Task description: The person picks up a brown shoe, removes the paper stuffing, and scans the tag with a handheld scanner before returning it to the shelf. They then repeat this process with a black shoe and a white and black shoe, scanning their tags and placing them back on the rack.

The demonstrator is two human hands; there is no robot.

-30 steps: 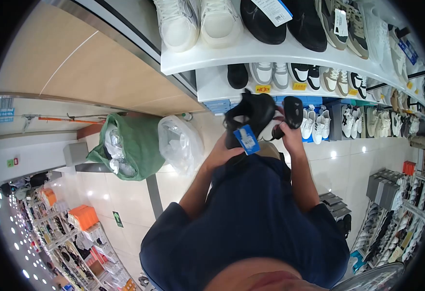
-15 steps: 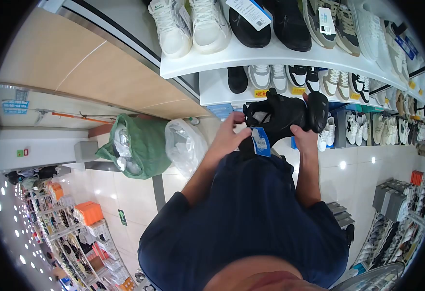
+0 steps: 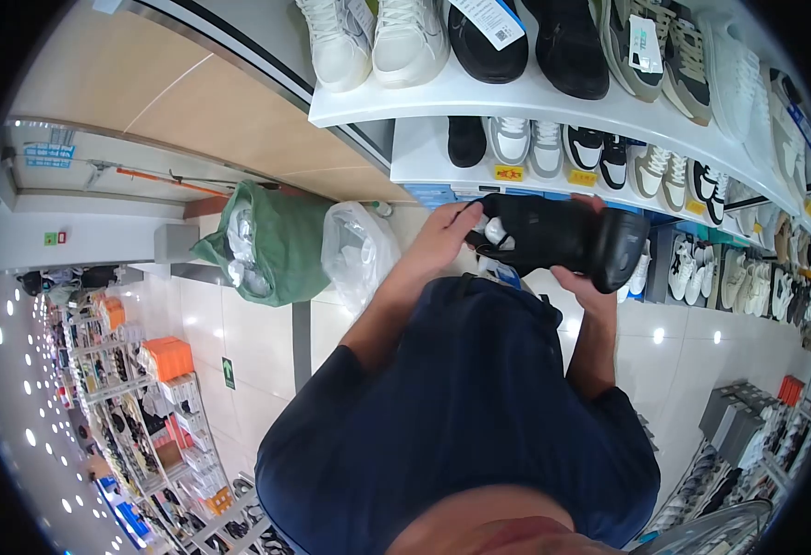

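Observation:
A black shoe lies across both my hands in front of my chest, its rounded end pointing right. My right hand grips it near that end, thumb on the near side and fingertips showing at the far side. My left hand is closed on the other end, at the edge of the opening. White stuffing shows inside the opening. A blue and white tag hangs below it, partly hidden by the shoe and my shirt.
A white shelf with several pairs of shoes stands ahead, with a lower shelf of sneakers beneath. On the floor to the left are a green sack and a clear plastic bag. Orange boxes sit on racks at lower left.
The shoe has turned and come level, so its opening and white stuffing now show more. The tag has dropped lower and is mostly hidden. Both hands keep hold.

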